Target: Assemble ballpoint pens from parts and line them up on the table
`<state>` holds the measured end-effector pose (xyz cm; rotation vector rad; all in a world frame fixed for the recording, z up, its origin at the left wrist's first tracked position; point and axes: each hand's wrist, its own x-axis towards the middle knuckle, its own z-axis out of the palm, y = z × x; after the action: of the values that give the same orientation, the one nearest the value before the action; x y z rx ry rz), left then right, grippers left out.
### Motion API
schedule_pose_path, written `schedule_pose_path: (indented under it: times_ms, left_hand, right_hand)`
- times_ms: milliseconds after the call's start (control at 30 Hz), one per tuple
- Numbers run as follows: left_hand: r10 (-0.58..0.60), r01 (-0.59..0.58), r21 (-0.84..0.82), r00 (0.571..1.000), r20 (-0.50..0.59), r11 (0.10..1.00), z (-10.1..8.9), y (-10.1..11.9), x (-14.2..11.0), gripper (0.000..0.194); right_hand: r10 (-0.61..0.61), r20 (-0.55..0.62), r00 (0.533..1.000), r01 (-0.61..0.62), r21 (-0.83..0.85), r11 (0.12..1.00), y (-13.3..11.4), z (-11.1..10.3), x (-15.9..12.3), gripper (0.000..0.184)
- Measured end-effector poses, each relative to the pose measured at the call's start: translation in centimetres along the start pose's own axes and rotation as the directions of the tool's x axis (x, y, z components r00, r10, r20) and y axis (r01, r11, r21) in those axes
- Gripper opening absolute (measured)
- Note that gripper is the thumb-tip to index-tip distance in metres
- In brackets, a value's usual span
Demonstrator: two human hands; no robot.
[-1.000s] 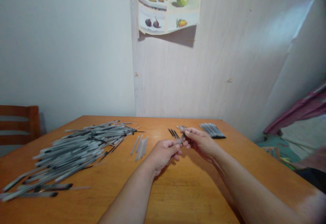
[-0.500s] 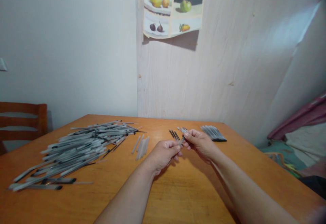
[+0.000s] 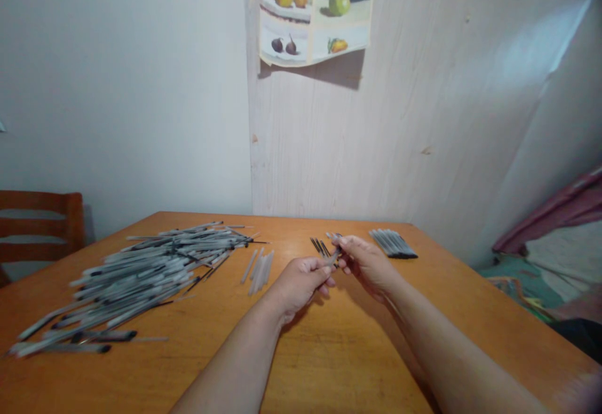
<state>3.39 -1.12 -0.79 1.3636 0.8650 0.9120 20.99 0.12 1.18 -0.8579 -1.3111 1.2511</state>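
My left hand is closed in a pinch on the lower end of a slim pen with a frosted grey barrel. My right hand pinches its upper, darker end, so the pen slants between both sets of fingertips. The fingers cover much of it. Just behind the hands, several thin black sticks lie side by side; whether they are refills is too small to tell. Left of my left hand lie several loose translucent tubes. Beyond my right hand is a neat row of frosted pens with black ends.
A big heap of similar grey and black pens covers the left of the wooden table. A wooden chair stands at the left. Behind the table is a wall with a fruit picture sheet.
My view has shifted slightly. Both hands stay together over the same spot; the right fingertips have moved slightly up and away from the left, leaving more of the pen showing between them.
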Motion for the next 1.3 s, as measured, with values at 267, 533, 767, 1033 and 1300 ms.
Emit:
schedule_pose_path:
  times_ms: [267,533,767,1033,1300]
  left_hand:
    - [-0.004,0.005,-0.043,1.0,0.02,0.999,-0.1,0.2,-0.2,0.042]
    - [0.008,-0.008,0.008,0.999,-0.048,1.0,0.3,-0.1,0.0,0.039]
    - [0.003,-0.004,-0.033,1.0,-0.026,0.999,0.1,0.5,-0.3,0.041]
    - [-0.004,0.003,-0.038,0.999,-0.032,0.999,0.1,-0.1,0.0,0.039]
    - [-0.008,0.006,-0.056,0.999,-0.035,0.998,0.1,0.1,0.0,0.04]
  right_hand:
    - [0.023,0.029,0.999,-0.023,0.007,1.0,0.0,-0.2,0.1,0.034]
    - [-0.007,-0.115,0.993,-0.006,-0.117,0.993,0.9,0.2,0.3,0.039]
    - [-0.023,-0.021,1.0,0.023,0.017,1.0,0.0,0.1,0.0,0.032]
    - [-0.021,-0.072,0.997,0.015,-0.09,0.996,0.6,-0.1,0.3,0.034]
    - [-0.02,-0.092,0.996,0.013,-0.076,0.997,0.5,0.1,0.1,0.034]
